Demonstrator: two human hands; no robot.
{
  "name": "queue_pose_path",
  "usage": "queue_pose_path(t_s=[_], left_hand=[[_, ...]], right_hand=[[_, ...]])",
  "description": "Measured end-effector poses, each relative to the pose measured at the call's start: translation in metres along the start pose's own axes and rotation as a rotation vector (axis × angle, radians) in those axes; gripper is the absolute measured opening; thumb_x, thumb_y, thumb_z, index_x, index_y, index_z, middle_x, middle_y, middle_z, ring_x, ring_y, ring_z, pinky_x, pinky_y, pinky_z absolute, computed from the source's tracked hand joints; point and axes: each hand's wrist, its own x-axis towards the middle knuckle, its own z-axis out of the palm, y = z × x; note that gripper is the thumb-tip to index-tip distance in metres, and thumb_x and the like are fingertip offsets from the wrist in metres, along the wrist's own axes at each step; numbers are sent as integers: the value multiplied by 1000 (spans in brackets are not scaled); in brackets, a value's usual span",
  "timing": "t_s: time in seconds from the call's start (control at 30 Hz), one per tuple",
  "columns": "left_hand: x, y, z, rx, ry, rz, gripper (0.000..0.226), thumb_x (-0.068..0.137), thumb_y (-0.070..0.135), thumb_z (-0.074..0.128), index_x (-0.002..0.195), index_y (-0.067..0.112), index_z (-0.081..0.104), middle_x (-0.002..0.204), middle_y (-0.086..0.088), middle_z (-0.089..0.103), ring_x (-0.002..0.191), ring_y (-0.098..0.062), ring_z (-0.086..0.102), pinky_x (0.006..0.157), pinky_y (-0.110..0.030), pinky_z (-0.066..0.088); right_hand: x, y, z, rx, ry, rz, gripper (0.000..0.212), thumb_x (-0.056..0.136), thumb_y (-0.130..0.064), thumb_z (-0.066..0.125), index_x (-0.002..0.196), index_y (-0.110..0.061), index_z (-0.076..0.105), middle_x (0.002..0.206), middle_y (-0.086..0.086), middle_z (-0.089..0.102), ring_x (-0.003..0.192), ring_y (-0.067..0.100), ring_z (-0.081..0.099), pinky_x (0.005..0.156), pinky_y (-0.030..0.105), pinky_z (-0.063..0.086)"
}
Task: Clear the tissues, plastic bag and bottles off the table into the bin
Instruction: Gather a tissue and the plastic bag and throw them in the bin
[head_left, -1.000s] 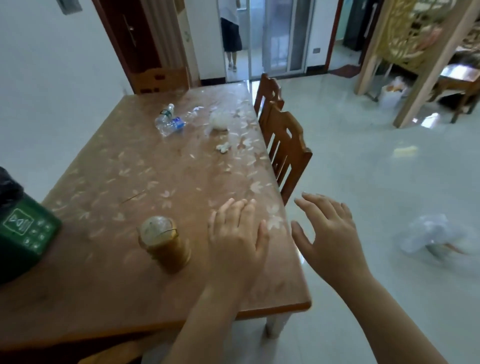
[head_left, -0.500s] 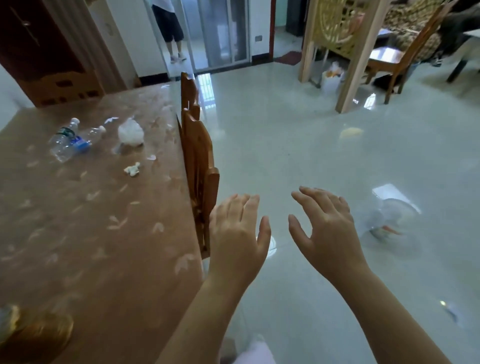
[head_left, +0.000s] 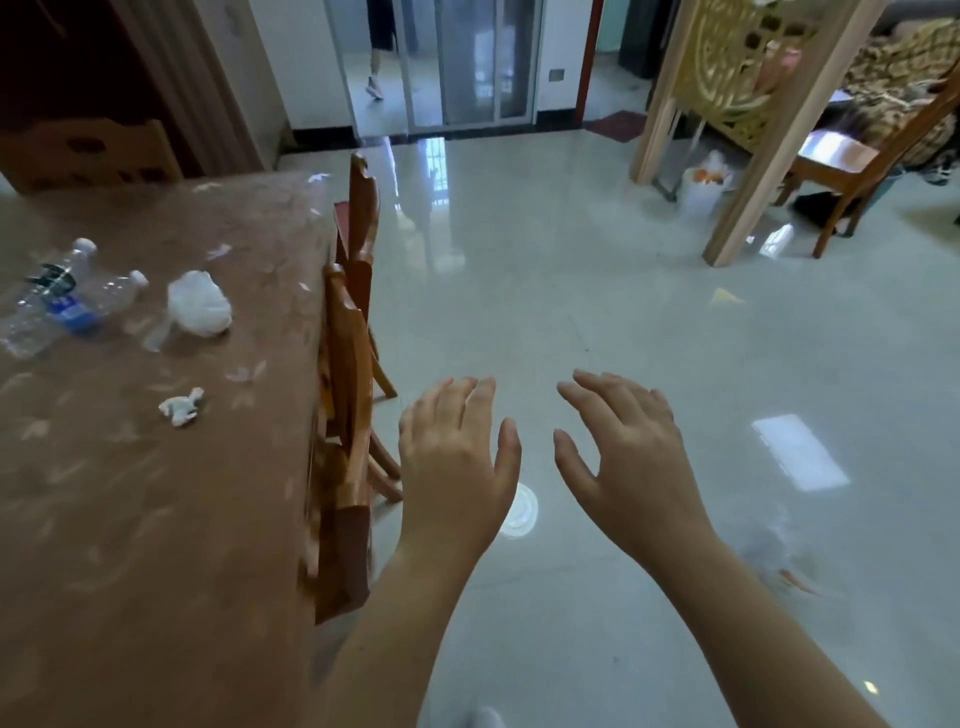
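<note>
Left hand (head_left: 457, 462) and right hand (head_left: 628, 457) are spread, empty, beside the table (head_left: 130, 519). Bottles (head_left: 57, 301), plastic bag (head_left: 200, 304) and tissue (head_left: 181, 408) lie untouched on it; the next move is likely a leftward reach for the tissue.

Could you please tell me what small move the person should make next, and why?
Probably reach the left hand to the small crumpled white tissue on the brown patterned table. Both it and the right hand are open and empty over the pale tiled floor, and that tissue looks the nearest rubbish.
</note>
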Motion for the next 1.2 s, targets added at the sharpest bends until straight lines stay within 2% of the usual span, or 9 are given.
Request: queue_pose_path(t_s=[0.37, 0.63, 0.77, 0.9, 1.03, 1.2], left_hand=[[133, -25, 91, 152, 13, -165, 43, 87, 34, 38, 115, 8, 59, 113, -11, 65, 111, -30, 57, 93, -52, 43], [230, -52, 133, 283, 88, -367, 44, 87, 34, 37, 116, 9, 59, 115, -10, 64, 114, -29, 54, 97, -51, 38], [247, -88, 132, 368, 133, -503, 43, 87, 32, 38, 114, 8, 60, 112, -11, 65, 112, -31, 56, 96, -52, 39], [265, -137, 124, 422, 179, -643, 45, 87, 35, 35, 115, 10, 60, 114, -11, 65, 113, -31, 55, 97, -53, 37], [285, -190, 106, 441, 268, -728, 46, 87, 35, 34, 118, 10, 58, 117, -11, 63, 115, -31, 53, 98, -51, 37], [285, -248, 80, 504, 390, -828, 44, 87, 33, 35, 116, 9, 58, 116, -11, 62, 114, -30, 52, 98, -48, 39]], right_hand=[[165, 80, 74, 121, -55, -177, 40, 81, -30, 44, 109, -7, 61, 111, 12, 65, 106, 32, 58, 91, 55, 41], [301, 106, 125, 221, -148, -434, 39, 82, -29, 45, 109, -7, 60, 112, 13, 64, 107, 34, 57, 88, 54, 44], [348, 84, 159, 282, -217, -536, 36, 80, -26, 51, 110, -9, 60, 113, 12, 64, 108, 33, 56, 90, 51, 42], [387, 43, 202, 330, -286, -659, 35, 80, -25, 52, 111, -10, 59, 114, 10, 63, 109, 32, 55, 91, 54, 43], [419, -6, 243, 369, -359, -738, 35, 80, -21, 63, 114, -12, 59, 118, 8, 62, 113, 31, 52, 93, 58, 41], [445, -73, 290, 420, -426, -889, 36, 80, -25, 56, 115, -16, 58, 119, 5, 61, 115, 28, 50, 99, 52, 38]])
